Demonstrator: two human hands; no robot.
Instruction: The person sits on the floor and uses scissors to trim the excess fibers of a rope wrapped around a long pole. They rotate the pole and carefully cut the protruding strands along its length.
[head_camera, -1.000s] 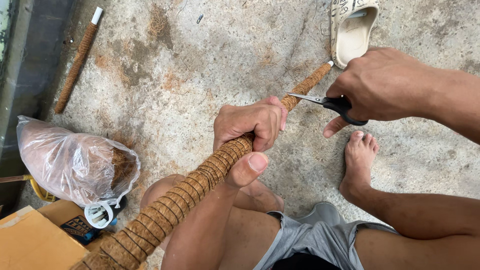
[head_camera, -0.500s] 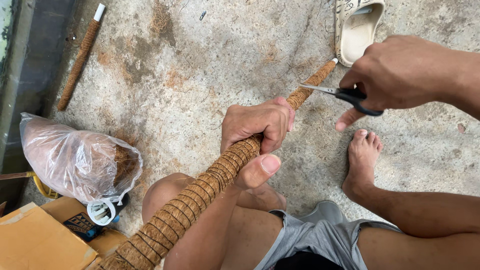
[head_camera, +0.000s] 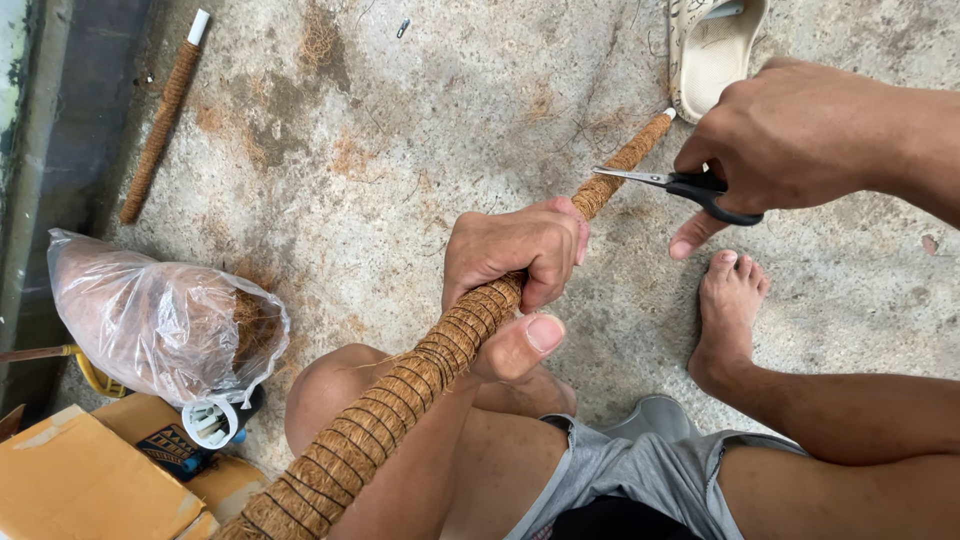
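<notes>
Raised slightly, right hand grips scissors; left hand clasps coir pole over stained concrete floor.

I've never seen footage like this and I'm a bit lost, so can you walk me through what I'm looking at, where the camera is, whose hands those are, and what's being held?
There is no machine here. The camera sits on a person's head and looks down, so you see their own bare hands, knees and foot. The left hand grips a long pole wrapped in brown fibre. The right hand holds black-handled scissors, blades pointing at the pole near its far tip. On the concrete floor lie a second, thinner wrapped stick, a clear plastic bag of brown fibre, a cardboard box and a pale sandal.
</notes>
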